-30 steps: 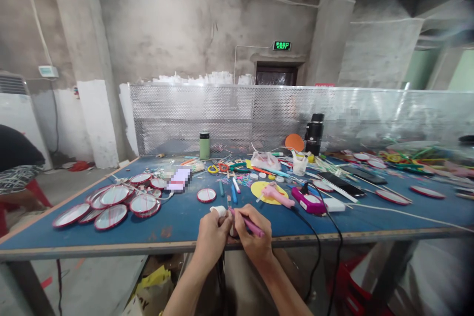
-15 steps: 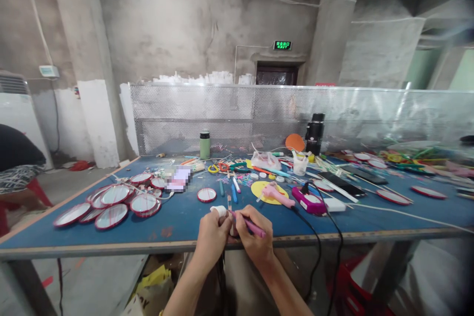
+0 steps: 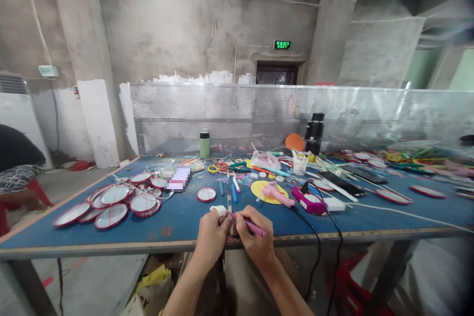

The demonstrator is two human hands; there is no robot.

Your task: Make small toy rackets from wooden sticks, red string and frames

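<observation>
Close to the table's front edge, my left hand (image 3: 212, 234) is closed, its fingertips pinching a flat pale brown stick (image 3: 229, 203) that stands nearly upright. A small white piece (image 3: 219, 210) shows at that hand's index finger; whether it is worn or held I cannot tell. My right hand (image 3: 255, 233) grips a purple-pink marker pen (image 3: 256, 228). The pen's front end meets the stick between both hands, and its exact contact is hidden by the fingers. Beyond the hands lie blue pens (image 3: 234, 192) and a round red-rimmed mirror (image 3: 206, 194).
Several red-rimmed mirrors (image 3: 111, 216) are piled on the left beside a phone (image 3: 179, 177). To the right, a pink glue gun (image 3: 278, 194) rests on a yellow disc (image 3: 259, 189), near a purple device (image 3: 308, 201) with black cords. Bottles stand before the mesh screen (image 3: 229, 108).
Both hands hold nearly the same pose, with the marker pen still against the stick. Only a very slight shift of the right hand shows.
</observation>
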